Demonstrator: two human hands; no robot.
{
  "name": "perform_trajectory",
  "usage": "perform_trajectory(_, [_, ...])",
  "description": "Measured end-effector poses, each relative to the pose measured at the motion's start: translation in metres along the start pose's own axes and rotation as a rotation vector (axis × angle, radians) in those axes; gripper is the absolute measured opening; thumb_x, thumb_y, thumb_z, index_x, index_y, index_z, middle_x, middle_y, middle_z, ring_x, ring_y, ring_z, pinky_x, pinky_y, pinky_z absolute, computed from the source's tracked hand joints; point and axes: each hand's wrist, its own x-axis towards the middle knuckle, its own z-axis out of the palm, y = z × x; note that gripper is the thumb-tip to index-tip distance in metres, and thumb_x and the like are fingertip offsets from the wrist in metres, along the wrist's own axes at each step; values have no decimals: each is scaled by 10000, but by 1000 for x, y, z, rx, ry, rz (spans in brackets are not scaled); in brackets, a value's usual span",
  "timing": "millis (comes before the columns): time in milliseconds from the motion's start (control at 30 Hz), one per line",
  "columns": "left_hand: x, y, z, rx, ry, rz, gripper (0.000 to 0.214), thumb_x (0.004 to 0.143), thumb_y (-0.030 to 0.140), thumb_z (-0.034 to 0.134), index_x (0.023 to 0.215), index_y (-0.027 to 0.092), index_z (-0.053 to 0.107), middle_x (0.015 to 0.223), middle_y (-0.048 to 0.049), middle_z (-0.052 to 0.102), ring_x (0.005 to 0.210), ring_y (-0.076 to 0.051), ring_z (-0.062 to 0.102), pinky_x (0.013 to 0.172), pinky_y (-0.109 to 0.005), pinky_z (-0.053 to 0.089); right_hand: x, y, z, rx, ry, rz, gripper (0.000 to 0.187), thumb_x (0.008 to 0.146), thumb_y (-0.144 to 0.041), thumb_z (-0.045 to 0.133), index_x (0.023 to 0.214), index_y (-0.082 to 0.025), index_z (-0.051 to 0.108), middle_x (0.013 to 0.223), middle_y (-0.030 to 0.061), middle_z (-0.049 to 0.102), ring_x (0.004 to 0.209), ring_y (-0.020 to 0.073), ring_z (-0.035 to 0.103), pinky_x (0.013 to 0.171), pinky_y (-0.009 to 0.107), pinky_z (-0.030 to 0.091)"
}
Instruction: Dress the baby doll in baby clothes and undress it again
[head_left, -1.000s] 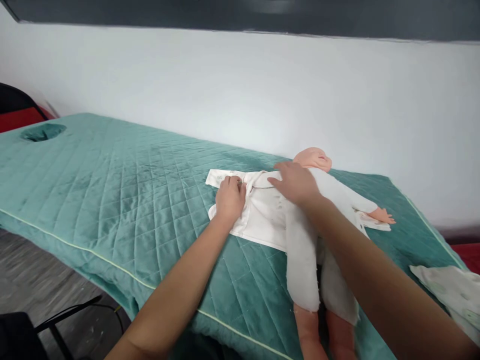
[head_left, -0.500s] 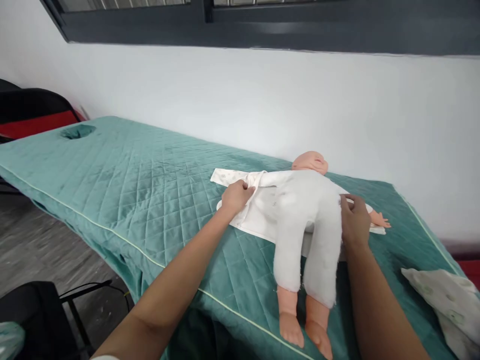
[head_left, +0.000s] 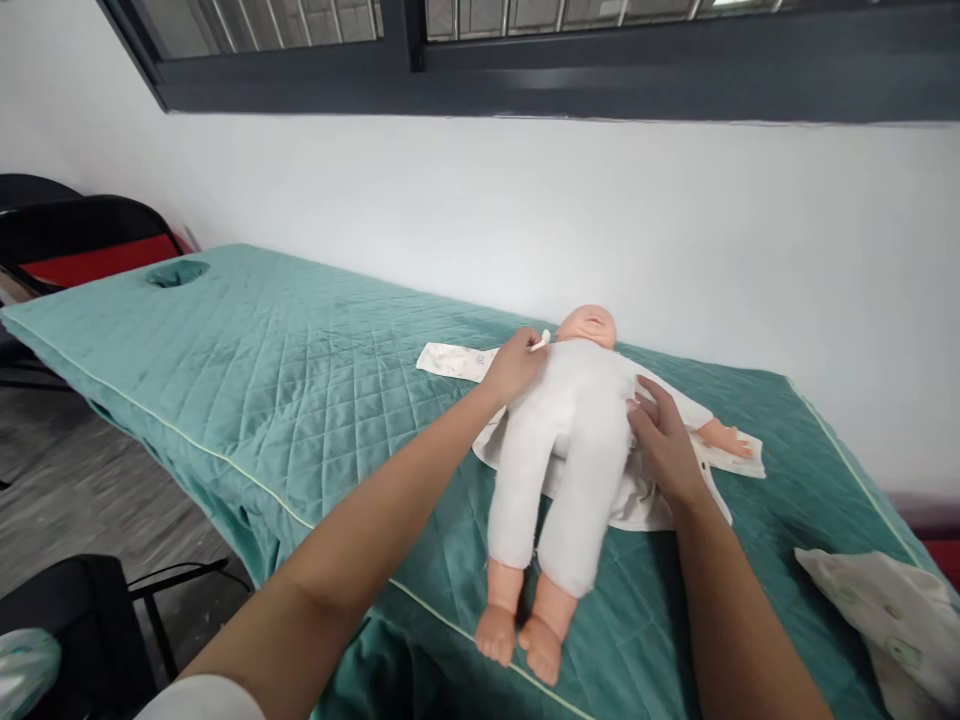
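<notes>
Change: our left hand (head_left: 517, 365) now pinches cloth (head_left: 450, 360) by the doll (head_left: 570, 440); right hand (head_left: 664, 445), open, moved onto its side.
Look: white body, face up.

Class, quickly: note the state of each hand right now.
Left hand: closed, pinching the garment at the doll's shoulder.
Right hand: open, resting against the doll's side.

White wall (head_left: 450, 220), dark window frame (head_left: 525, 85) above. Teal quilted bed (head_left: 262, 370) along wall. Black chair (head_left: 82, 215) far left. Grey floor (head_left: 67, 500).
</notes>
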Motion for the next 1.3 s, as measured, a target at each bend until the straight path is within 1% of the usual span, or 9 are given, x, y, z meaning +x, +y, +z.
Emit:
perform_trajectory(267, [-3, 23, -4, 117, -21, 109, 109, 973, 275, 509, 885, 211, 509, 904, -13, 648, 866, -169, 584, 781, -274, 425, 4, 12, 17, -85, -206, -30, 741, 933, -658, 468, 1569, -332, 270, 1654, 68, 319, 1517, 289, 333, 1228, 546, 308])
perform_trajectory(433, [-22, 38, 8, 383, -54, 118, 129, 989, 275, 496, 1078, 204, 557, 982, -72, 715, 892, -221, 655, 782, -315, 446, 4, 20, 20, -102, -239, -99, 789, 959, -621, 472, 1610, -272, 196, 1713, 65, 140, 1585, 253, 105, 1295, 422, 85])
perform_trajectory(500, [-30, 44, 13, 517, -91, 126, 187, 991, 287, 493, 1132, 189, 568, 990, -97, 725, 897, -241, 676, 766, -323, 453, 4, 22, 20, -85, -248, -91, 792, 957, -618, 484, 1611, -276, 195, 1712, 64, 147, 1582, 265, 123, 1292, 411, 107])
perform_trajectory(600, [-45, 54, 14, 635, -157, 152, 235, 991, 283, 473, 1136, 153, 605, 1024, -134, 729, 924, -271, 690, 768, -344, 468, 6, 25, 19, -115, -250, -65, 793, 951, -657, 457, 1605, -314, 167, 1715, 51, 139, 1579, 280, 140, 1283, 489, 156])
perform_trajectory(800, [-79, 58, 7, 558, -167, 344, 272, 998, 265, 458, 1172, 158, 637, 1223, -129, 703, 1053, -293, 682, 840, -373, 499, 6, 25, 18, -121, -240, -101, 776, 942, -698, 421, 1581, -334, 172, 1714, 42, 129, 1584, 221, 119, 1284, 524, 128])
perform_trajectory(933, [-100, 49, -4, 492, -67, 321, 288, 1009, 280, 458, 1239, 206, 615, 1255, -78, 694, 1077, -246, 673, 833, -345, 507, 2, 21, 19, -87, -222, -50, 775, 932, -706, 438, 1575, -341, 208, 1706, 41, 173, 1575, 243, 170, 1268, 528, 214])
perform_trajectory(1067, [-131, 33, -17, 603, 6, 302, 250, 1010, 341, 479, 1191, 235, 614, 1191, -71, 681, 1060, -248, 644, 853, -377, 501, 3, 23, 19, -76, -212, -54, 807, 927, -707, 456, 1580, -299, 216, 1701, 65, 186, 1573, 238, 178, 1282, 497, 180])
perform_trajectory(1200, [-164, 17, -22, 730, 2, 297, 272, 947, 449, 598, 1112, 234, 625, 1136, -95, 659, 1031, -292, 594, 875, -452, 498, 4, 25, 17, -77, -211, -61, 783, 932, -696, 467, 1574, -314, 234, 1694, 64, 210, 1562, 241, 213, 1282, 505, 178])
perform_trajectory(1300, [-177, 10, -22, 687, -22, 322, 206, 948, 409, 606, 1055, 235, 628, 1092, -88, 653, 988, -270, 579, 869, -443, 508, 3, 26, 17, -85, -209, -67, 776, 936, -686, 469, 1575, -311, 240, 1689, 68, 224, 1560, 240, 219, 1283, 500, 175])
